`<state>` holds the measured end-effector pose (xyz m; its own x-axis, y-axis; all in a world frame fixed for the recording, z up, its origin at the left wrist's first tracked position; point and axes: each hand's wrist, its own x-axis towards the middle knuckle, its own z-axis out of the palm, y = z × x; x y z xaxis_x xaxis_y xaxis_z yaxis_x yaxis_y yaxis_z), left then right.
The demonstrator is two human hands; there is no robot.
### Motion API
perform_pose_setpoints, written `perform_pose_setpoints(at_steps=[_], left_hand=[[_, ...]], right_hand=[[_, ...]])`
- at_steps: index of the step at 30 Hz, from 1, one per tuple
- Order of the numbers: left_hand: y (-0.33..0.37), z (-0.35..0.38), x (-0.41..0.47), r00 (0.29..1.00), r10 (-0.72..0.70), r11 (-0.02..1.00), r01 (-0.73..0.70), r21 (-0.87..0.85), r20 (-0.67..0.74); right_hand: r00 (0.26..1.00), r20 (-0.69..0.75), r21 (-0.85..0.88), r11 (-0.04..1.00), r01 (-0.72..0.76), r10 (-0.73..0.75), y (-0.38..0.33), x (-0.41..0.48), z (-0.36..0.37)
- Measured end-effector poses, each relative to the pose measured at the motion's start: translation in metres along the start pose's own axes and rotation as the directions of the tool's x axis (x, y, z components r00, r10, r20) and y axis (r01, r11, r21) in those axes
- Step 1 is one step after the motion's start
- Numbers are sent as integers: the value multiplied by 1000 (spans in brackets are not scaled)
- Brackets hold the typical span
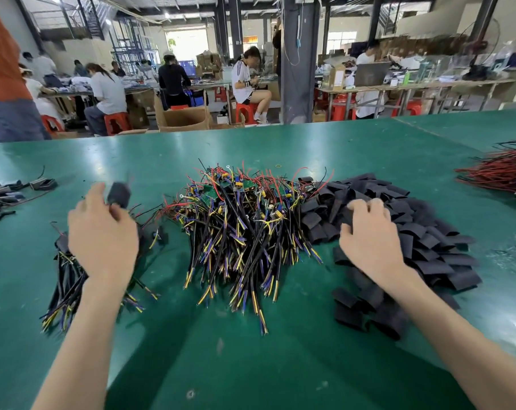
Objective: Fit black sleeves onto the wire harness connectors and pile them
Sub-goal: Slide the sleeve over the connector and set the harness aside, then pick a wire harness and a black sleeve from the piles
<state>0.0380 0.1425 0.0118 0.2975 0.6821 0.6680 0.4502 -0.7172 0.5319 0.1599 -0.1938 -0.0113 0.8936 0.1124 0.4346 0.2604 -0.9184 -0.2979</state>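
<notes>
The black sleeves [398, 220] are heaped at the right of the green table [280, 365], directly under the right hand [369, 235]. Its fingers are curled down into them, though whether one is pinched cannot be told. The unsleeved harnesses [245, 226] are piled between the hands, wire ends toward the person, while a sleeved harness [118, 194] is gripped in the left hand [103, 232] above the finished pile [64, 279].

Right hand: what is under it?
The sleeve pile; the right hand rests on it, fingers curled. Whether they pinch a sleeve is hidden under the hand.
</notes>
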Motion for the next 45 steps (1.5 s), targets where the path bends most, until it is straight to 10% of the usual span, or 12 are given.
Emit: perform_pose_setpoints(at_steps=[4,9,20,30,34,40,45], left_hand=[[-29,10,1,966,-128,948,53,313,224],[-24,15,-7,981,-148,952,107,285,124],[88,34,-64,867,479,860,-430,-275,139],[135,95,-6,810,253,909,-386,158,529],[145,93,-6,824,309,896,-420,145,475],[171,51,-6,889,291,948,-217,-234,355],[193,-11,21,918,378,712,-203,-672,122]], right_hand=[[971,208,-49,993,-107,115,13,9,-7],[920,383,-110,993,-42,81,12,7,-3],[934,304,-101,968,230,-190,1,-3,18],[957,89,293,926,239,-275,-7,-4,9],[963,136,321,930,181,-234,-12,-5,12],[971,153,486,870,86,-181,-17,-6,14],[950,197,506,855,114,-243,-16,-9,13]])
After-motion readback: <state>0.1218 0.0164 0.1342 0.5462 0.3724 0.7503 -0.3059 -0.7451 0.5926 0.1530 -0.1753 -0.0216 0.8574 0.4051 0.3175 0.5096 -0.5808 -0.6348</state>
